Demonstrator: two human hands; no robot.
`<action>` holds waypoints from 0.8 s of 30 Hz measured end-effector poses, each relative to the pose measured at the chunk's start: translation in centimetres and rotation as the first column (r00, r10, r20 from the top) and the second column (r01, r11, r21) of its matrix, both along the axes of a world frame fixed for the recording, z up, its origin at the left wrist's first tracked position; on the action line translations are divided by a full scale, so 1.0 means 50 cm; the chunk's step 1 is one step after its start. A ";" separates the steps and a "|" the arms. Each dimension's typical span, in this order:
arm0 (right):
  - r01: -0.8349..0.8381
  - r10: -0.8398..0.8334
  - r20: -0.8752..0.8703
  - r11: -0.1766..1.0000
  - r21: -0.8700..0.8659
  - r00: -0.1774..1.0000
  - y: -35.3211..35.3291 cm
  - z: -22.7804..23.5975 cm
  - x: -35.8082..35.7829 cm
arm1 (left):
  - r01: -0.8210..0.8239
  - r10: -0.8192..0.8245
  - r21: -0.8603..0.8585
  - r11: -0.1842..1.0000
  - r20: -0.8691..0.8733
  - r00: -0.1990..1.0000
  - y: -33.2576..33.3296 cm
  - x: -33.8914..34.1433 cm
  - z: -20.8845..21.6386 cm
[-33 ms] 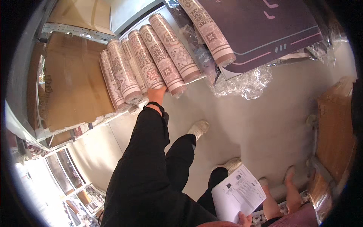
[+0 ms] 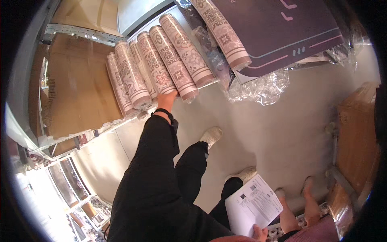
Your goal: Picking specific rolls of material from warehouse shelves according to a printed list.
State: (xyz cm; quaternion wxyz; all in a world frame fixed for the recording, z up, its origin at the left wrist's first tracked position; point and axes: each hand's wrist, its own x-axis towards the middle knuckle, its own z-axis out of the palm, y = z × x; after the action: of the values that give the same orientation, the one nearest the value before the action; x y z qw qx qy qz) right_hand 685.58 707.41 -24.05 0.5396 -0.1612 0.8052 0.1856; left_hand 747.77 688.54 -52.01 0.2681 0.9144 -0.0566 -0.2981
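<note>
At the lower edge, my left hand (image 2: 260, 233) comes out of a pink sleeve, closed on printed sheets of paper (image 2: 252, 203) by their bottom edge, thumb on top. My right hand is out of view. On my left, a person in black clothes reaches an arm (image 2: 151, 157) with a dark wristband toward the shelf. That person's hand (image 2: 166, 101) touches the near end of a patterned roll (image 2: 157, 64). The fingers are partly hidden beneath it. Several similar rolls in clear film lie side by side, among them one roll (image 2: 187, 50) farther right.
A large brown cardboard box (image 2: 82, 86) stands left of the rolls. At the upper right are a dark mat (image 2: 286, 36) with another roll (image 2: 225, 38) on its left edge, and crumpled clear plastic film (image 2: 262, 88). Another cardboard box (image 2: 356, 133) stands at right. The other person's shoes (image 2: 211, 137) are on the floor.
</note>
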 end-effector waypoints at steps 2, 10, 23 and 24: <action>-0.036 0.039 -0.021 0.988 0.152 0.999 -0.061 0.045 0.074 | 0.091 -0.091 -0.042 0.995 -0.004 0.996 0.036 0.044 0.081; 0.615 -0.412 0.485 0.680 -0.400 0.771 -0.020 0.242 0.107 | -0.549 0.105 -0.097 0.830 -0.939 0.326 0.005 -0.031 0.556; 0.718 -0.360 0.621 0.371 -0.589 0.696 0.119 0.647 0.017 | 0.274 -0.559 -0.500 0.821 -0.802 0.211 0.039 -0.495 1.125; 0.636 -0.350 0.531 0.423 -0.645 0.771 0.203 0.727 -0.082 | 0.266 -0.585 -0.548 0.793 -0.806 0.085 0.072 -0.632 1.190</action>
State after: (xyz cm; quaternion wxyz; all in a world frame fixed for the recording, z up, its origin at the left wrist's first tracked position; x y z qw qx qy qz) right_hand 681.49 717.54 12.29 0.5591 -0.1645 0.7115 -0.3925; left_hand 716.18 692.15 7.49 0.2611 0.4292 -0.1852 -0.8446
